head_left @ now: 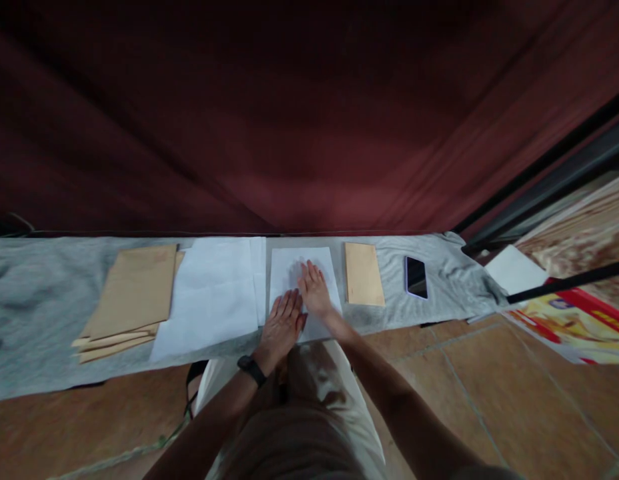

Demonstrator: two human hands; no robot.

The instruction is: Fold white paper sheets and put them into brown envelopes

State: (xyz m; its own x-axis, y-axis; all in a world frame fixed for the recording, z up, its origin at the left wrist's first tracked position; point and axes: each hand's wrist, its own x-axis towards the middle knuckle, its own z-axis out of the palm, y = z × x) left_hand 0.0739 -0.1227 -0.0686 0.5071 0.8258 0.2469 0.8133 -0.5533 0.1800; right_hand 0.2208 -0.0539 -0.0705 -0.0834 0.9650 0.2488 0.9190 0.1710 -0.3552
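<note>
A white sheet of paper [281, 267] lies on the grey cloth in front of me. My left hand [283, 320], with a dark band on its wrist, rests flat on the sheet's near left part, fingers stretched out. Just beyond it and to the right, my right hand [314, 288] presses flat on the same sheet, fingers extended. The hands are close together, and neither grips anything. To the left lie larger white sheets [214, 287]. On the right is a small tan envelope or piece of card [364, 273], apart from my hands.
Brown envelopes [139, 287] are stacked at the left on the grey cloth [29, 313]. A phone [416, 277] lies at the right. Beyond the narrow table hangs a dark red curtain [289, 133]. Dark bars [564, 287] and a colourful box [584, 320] stand right.
</note>
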